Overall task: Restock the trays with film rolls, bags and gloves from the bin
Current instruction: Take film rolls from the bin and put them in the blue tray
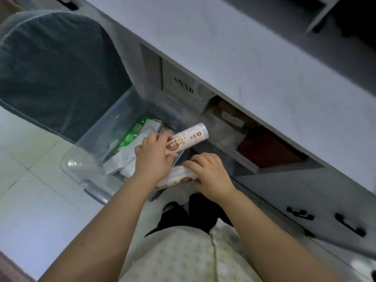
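A clear plastic bin (87, 143) stands on the floor below the counter. Inside it lie a green packet (133, 134) and white flat packs (122, 161). My left hand (152, 157) is closed around a white and brown film roll (188, 137), lifted above the bin's right side. My right hand (211, 174) grips a second white and brown roll (177, 177) over the bin's near right corner. The trays are not in sight.
A grey-white counter (254, 64) runs diagonally across the top right, with an open shelf under it holding a white bag (183, 86) and a red box (266, 149). A dark green chair back (55, 68) stands left of the bin. Drawer handles (301, 213) sit low right.
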The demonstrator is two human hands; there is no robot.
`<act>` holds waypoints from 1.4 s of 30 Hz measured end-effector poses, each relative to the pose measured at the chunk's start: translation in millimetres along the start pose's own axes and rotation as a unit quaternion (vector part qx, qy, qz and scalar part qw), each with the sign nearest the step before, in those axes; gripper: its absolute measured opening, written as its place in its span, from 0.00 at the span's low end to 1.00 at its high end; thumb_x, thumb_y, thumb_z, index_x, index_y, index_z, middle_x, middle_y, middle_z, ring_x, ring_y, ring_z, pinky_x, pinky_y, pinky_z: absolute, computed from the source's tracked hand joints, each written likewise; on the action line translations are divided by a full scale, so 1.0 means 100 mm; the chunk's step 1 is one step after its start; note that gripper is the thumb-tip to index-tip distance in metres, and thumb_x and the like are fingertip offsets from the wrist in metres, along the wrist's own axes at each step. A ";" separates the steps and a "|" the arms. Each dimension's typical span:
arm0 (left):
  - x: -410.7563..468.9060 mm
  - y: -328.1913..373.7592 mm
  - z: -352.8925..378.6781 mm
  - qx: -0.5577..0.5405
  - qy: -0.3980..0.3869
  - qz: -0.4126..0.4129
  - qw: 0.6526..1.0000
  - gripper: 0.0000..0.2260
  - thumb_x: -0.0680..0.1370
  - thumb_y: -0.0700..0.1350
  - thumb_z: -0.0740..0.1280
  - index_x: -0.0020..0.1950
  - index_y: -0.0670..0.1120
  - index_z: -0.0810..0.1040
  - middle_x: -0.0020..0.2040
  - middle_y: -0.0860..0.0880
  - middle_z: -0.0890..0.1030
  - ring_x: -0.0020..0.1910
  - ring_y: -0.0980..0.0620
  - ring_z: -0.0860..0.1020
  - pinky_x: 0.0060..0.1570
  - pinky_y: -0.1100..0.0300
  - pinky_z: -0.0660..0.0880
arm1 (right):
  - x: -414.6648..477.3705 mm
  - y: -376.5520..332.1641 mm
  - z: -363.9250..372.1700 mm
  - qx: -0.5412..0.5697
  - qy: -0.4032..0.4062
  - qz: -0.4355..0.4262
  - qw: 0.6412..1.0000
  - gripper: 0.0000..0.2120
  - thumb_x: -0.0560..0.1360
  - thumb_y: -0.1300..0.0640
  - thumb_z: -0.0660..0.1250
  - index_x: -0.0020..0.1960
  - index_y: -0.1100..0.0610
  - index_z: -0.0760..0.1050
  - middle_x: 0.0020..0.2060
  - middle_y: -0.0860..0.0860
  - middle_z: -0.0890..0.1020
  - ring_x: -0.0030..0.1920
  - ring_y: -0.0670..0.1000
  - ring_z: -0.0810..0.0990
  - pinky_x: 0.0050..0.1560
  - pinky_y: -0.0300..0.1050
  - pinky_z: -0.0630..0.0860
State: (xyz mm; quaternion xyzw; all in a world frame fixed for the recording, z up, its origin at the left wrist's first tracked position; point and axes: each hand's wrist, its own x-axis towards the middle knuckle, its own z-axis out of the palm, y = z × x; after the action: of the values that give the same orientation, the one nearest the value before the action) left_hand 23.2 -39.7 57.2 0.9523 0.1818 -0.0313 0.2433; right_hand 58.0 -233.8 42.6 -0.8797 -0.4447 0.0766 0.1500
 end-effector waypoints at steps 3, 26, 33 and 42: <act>0.02 0.51 0.00 -0.002 -0.016 0.085 0.996 0.22 0.69 0.52 0.72 0.62 0.55 0.71 0.55 0.49 0.72 0.53 0.45 0.72 0.52 0.47 0.70 | -0.42 0.15 -0.33 -0.011 0.042 0.051 0.998 0.28 0.60 0.59 0.76 0.60 0.54 0.75 0.52 0.53 0.78 0.53 0.58 0.75 0.55 0.55 0.70; -1.72 6.21 1.46 -0.055 -0.007 0.456 0.888 0.25 0.67 0.50 0.76 0.63 0.52 0.76 0.53 0.48 0.75 0.50 0.46 0.74 0.53 0.48 0.69 | -5.78 2.37 -2.54 -0.097 0.341 0.455 0.817 0.26 0.61 0.57 0.80 0.57 0.53 0.79 0.52 0.51 0.81 0.54 0.56 0.75 0.60 0.46 0.61; -1.71 7.29 1.97 -0.055 0.000 0.492 0.869 0.24 0.67 0.49 0.76 0.61 0.52 0.77 0.50 0.49 0.75 0.48 0.47 0.72 0.52 0.48 0.69 | -6.39 3.13 -2.77 -0.095 0.328 0.488 0.803 0.24 0.66 0.57 0.77 0.61 0.52 0.76 0.55 0.50 0.79 0.58 0.55 0.72 0.62 0.45 0.59; -1.23 8.27 2.63 -0.057 -0.032 0.510 0.858 0.24 0.67 0.50 0.76 0.62 0.53 0.77 0.53 0.49 0.76 0.51 0.45 0.73 0.53 0.49 0.69 | -6.72 4.05 -3.00 -0.081 0.287 0.535 0.790 0.25 0.67 0.60 0.76 0.63 0.54 0.76 0.57 0.52 0.79 0.59 0.56 0.72 0.65 0.52 0.63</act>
State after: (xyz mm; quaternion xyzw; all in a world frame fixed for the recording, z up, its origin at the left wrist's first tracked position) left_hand 214.9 -879.5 217.7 0.8946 -0.3361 0.0770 0.2843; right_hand 47.7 -1060.5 192.5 -0.9674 0.1563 -0.1473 0.1339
